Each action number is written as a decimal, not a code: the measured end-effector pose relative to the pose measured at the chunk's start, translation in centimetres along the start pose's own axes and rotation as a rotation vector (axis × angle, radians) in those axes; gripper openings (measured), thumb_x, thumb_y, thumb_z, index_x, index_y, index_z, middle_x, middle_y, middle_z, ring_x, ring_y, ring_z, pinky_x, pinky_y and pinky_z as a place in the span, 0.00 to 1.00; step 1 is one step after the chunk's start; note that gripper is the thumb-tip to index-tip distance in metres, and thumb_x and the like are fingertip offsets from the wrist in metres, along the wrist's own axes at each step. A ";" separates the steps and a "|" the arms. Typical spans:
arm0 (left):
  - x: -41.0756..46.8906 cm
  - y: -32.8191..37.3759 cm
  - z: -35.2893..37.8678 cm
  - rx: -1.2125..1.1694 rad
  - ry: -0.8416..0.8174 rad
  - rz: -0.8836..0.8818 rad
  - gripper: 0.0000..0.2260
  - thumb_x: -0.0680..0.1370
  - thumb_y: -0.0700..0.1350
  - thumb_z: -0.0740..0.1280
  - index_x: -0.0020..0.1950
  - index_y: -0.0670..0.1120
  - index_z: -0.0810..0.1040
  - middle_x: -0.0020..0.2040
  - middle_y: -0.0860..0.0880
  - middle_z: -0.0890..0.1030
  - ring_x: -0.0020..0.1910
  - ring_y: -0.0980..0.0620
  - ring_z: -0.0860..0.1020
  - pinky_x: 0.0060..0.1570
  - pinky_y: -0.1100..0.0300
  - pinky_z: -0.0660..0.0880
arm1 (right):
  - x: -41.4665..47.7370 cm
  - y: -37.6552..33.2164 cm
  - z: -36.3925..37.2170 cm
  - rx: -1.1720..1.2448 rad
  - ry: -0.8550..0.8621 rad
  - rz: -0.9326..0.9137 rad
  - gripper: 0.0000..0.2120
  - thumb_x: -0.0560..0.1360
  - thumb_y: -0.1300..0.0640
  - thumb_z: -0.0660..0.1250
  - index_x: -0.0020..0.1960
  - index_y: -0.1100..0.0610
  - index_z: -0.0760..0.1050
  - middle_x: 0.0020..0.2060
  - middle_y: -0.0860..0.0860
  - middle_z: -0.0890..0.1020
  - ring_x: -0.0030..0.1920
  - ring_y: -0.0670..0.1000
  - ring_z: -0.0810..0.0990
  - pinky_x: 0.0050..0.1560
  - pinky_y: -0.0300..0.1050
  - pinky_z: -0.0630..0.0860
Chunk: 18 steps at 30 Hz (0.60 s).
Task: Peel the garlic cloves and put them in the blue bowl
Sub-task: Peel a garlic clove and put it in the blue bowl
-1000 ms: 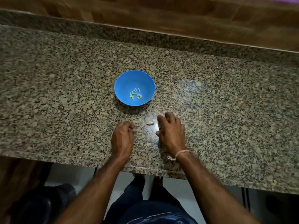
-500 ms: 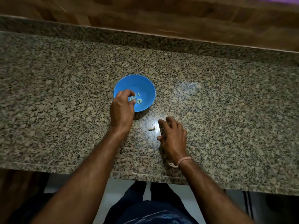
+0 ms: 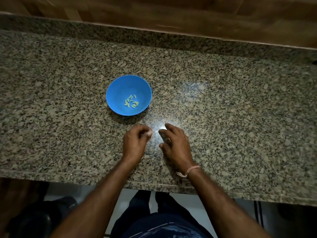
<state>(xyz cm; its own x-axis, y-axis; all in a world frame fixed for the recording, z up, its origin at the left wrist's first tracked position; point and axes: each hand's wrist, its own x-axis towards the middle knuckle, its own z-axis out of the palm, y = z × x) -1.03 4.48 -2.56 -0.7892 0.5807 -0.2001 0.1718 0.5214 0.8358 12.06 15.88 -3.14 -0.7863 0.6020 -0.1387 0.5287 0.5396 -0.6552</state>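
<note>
Dimly, granite counter below wood wall; left hand grip curled, contents unclear; right hand relaxed

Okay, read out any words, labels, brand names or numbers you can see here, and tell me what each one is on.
None: no readable text shows anywhere in this view.
Blue bowl: plain, with no print or mark visible.
Granite counter: only its speckled pattern.
Wooden panel behind it: bare wood grain.
Wrist band: plain cord, no lettering.

A home kitchen: speckled granite counter, wooden wall panel, blue bowl of garlic cloves.
</note>
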 end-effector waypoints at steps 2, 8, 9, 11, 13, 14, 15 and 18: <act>-0.6 1.1 0.0 -0.518 -0.064 -0.362 0.05 0.81 0.39 0.71 0.55 0.45 0.84 0.45 0.51 0.84 0.43 0.54 0.81 0.40 0.65 0.76 | -0.1 -0.2 -0.8 0.334 0.011 0.084 0.19 0.76 0.59 0.75 0.66 0.50 0.81 0.64 0.48 0.82 0.64 0.48 0.78 0.67 0.54 0.77; -2.8 3.6 0.8 -1.109 -0.170 -0.550 0.06 0.84 0.38 0.63 0.54 0.45 0.79 0.44 0.51 0.86 0.41 0.58 0.84 0.37 0.65 0.80 | -0.7 -2.4 -3.0 0.744 0.029 0.061 0.09 0.77 0.59 0.76 0.57 0.54 0.85 0.52 0.48 0.87 0.54 0.49 0.86 0.56 0.51 0.83; -3.0 3.8 1.0 -1.110 -0.167 -0.537 0.06 0.83 0.38 0.64 0.54 0.46 0.79 0.44 0.51 0.86 0.41 0.58 0.83 0.38 0.65 0.80 | -0.7 -2.5 -3.2 0.746 0.046 0.053 0.08 0.77 0.59 0.76 0.56 0.55 0.86 0.51 0.48 0.87 0.53 0.49 0.86 0.55 0.52 0.83; -3.5 4.2 1.2 -1.082 -0.154 -0.510 0.04 0.81 0.39 0.66 0.54 0.46 0.79 0.43 0.51 0.86 0.41 0.58 0.82 0.40 0.65 0.79 | -0.8 -2.6 -3.7 0.737 0.056 0.045 0.07 0.77 0.60 0.76 0.54 0.55 0.86 0.50 0.47 0.86 0.52 0.49 0.86 0.53 0.52 0.84; -3.7 4.3 1.3 -1.058 -0.137 -0.473 0.05 0.78 0.40 0.68 0.54 0.46 0.80 0.45 0.50 0.86 0.44 0.57 0.82 0.43 0.64 0.79 | -0.9 -2.4 -4.2 0.723 0.052 0.031 0.07 0.76 0.61 0.76 0.54 0.56 0.86 0.50 0.47 0.86 0.51 0.49 0.86 0.52 0.53 0.85; -3.8 4.4 1.4 -1.041 -0.137 -0.445 0.07 0.78 0.40 0.69 0.55 0.46 0.80 0.46 0.49 0.86 0.46 0.55 0.82 0.46 0.63 0.79 | -1.0 -2.3 -4.4 0.718 0.050 0.028 0.06 0.76 0.61 0.76 0.54 0.56 0.86 0.49 0.48 0.86 0.51 0.49 0.86 0.52 0.54 0.85; -3.9 4.4 1.5 -1.017 -0.139 -0.412 0.08 0.79 0.39 0.69 0.56 0.46 0.81 0.48 0.48 0.87 0.48 0.54 0.82 0.49 0.61 0.79 | -1.0 -2.3 -4.5 0.710 0.050 0.022 0.06 0.76 0.61 0.76 0.53 0.57 0.85 0.49 0.48 0.86 0.50 0.49 0.86 0.51 0.54 0.85; -4.2 4.5 1.6 -0.963 -0.139 -0.335 0.09 0.78 0.39 0.70 0.57 0.46 0.83 0.51 0.45 0.86 0.51 0.51 0.82 0.53 0.59 0.79 | -1.3 -2.1 -5.0 0.629 0.096 -0.011 0.05 0.76 0.61 0.77 0.51 0.57 0.85 0.49 0.49 0.84 0.49 0.48 0.85 0.49 0.46 0.84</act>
<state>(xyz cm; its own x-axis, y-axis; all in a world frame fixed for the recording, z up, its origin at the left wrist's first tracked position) 4.02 5.38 1.17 -0.6237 0.5972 -0.5044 -0.6386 -0.0172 0.7693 13.52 16.89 2.12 -0.7432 0.6641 -0.0814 0.2091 0.1150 -0.9711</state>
